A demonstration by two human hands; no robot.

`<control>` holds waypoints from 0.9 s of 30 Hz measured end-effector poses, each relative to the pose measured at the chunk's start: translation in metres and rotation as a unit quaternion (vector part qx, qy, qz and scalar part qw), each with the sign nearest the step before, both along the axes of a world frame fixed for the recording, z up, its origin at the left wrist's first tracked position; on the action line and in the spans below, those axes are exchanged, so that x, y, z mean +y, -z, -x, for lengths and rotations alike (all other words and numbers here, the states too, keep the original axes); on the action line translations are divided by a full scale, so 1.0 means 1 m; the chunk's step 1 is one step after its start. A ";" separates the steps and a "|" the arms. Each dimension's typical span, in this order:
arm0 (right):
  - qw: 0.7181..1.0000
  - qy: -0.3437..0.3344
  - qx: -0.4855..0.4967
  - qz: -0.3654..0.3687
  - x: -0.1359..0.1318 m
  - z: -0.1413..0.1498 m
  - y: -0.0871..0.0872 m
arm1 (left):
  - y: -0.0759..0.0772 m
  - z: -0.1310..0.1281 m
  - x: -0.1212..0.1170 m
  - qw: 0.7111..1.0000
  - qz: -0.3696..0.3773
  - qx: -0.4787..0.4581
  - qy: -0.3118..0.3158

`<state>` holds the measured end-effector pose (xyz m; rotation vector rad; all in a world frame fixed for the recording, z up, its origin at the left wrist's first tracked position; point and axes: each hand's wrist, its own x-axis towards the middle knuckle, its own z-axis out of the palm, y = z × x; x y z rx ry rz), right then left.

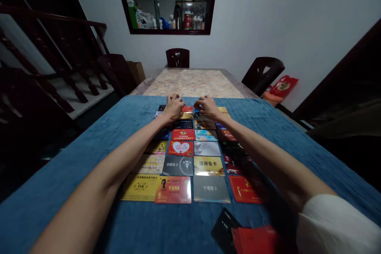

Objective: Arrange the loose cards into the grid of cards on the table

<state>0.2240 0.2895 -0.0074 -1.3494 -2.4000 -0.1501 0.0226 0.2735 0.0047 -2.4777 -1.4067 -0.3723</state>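
Observation:
Rows of plastic cards lie face up on a blue cloth (89,166). At the far row, my left hand (174,108) is closed with bent fingers, beside a red card (187,108). My right hand (207,108) has its fingers curled together over a dark blue card (197,114) in the same row. What either set of fingertips grips, if anything, is hidden. Nearer rows include a red card with a white heart (180,148), a gold card (208,165), a grey card (211,189) and a red YSM card (173,189). My forearms cover some outer cards.
A loose pile of red cards (256,240) and a black card (225,226) lies at the near right. Beyond the cloth is a patterned tabletop (193,81). Dark chairs (177,58) surround the table, and a glass-shelved cabinet (169,31) is set in the wall.

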 end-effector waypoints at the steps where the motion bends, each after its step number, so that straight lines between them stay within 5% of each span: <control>1: 1.000 -0.002 0.004 -0.006 -0.006 -0.001 -0.002 | 0.000 -0.002 -0.007 1.000 -0.016 0.000 0.011; 9: 0.997 -0.030 0.039 -0.062 -0.060 -0.011 -0.010 | -0.001 -0.015 -0.069 0.993 -0.082 -0.027 0.079; 27: 0.992 -0.065 0.090 -0.056 -0.206 -0.067 -0.003 | 0.016 -0.049 -0.216 0.971 -0.070 -0.111 0.199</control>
